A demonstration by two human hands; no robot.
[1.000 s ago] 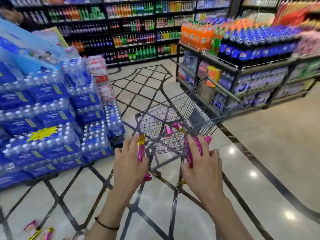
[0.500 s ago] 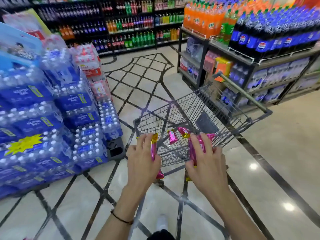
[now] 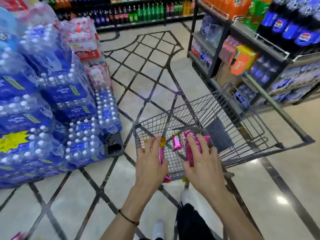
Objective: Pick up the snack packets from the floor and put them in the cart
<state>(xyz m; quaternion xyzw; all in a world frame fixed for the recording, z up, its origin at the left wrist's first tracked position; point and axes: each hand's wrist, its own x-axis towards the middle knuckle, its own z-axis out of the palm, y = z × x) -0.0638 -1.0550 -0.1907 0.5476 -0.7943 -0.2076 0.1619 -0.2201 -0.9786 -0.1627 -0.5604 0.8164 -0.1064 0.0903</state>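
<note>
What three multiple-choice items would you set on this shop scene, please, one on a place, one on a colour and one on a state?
1. Where are the stacked water packs relative to the cart?
A to the person's left of it; B inside it; C behind the person.
2. What colour are the snack packets mainly?
A green; B pink; C white.
3. What is the state of the left hand and the right hand?
A both empty; B only the left holds anything; C each holds snack packets over the cart.

Answers:
1 A, the water packs stand beside the cart's wire wall on the left.
2 B, the wrappers are bright pink with gold ends.
3 C, the fingers of both hands curl round pink wrappers above the cart's near end.
</note>
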